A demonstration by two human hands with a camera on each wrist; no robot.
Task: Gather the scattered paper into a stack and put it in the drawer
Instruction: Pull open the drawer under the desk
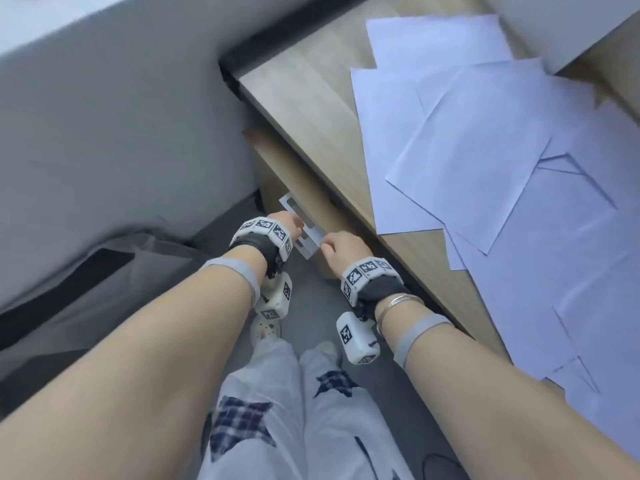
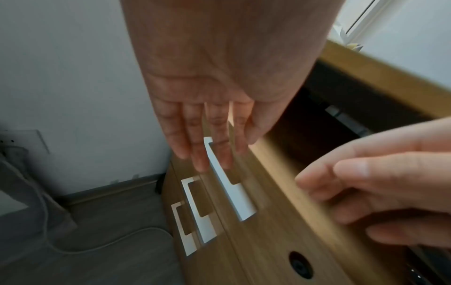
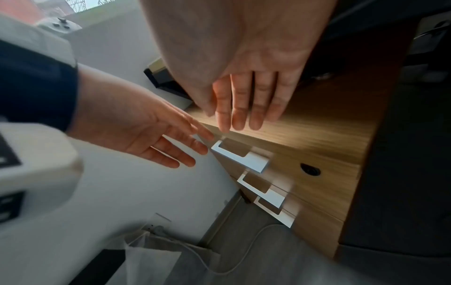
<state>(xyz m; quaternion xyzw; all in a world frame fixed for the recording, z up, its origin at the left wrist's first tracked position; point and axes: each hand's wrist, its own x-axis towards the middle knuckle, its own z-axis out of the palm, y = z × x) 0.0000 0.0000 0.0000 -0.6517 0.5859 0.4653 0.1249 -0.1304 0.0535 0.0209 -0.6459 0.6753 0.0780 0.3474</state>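
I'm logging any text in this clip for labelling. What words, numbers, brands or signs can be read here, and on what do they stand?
None can be read: no word, number or brand shows in any view.
Wrist bands and camera blocks: black-and-white square marker patterns only, no letters.
Paper sheets on the desk: blank; a few faint pen lines, not writing.
Drawer handles: plain white.

Light wood-grain table point(image 1: 311, 109) seen from above, its near edge running diagonally. Loose white paper sheets point(image 1: 485, 140) lie scattered and overlapping on its top, some at angles to one another, several projecting past the near edge. Grey floor point(image 1: 311, 292) below.
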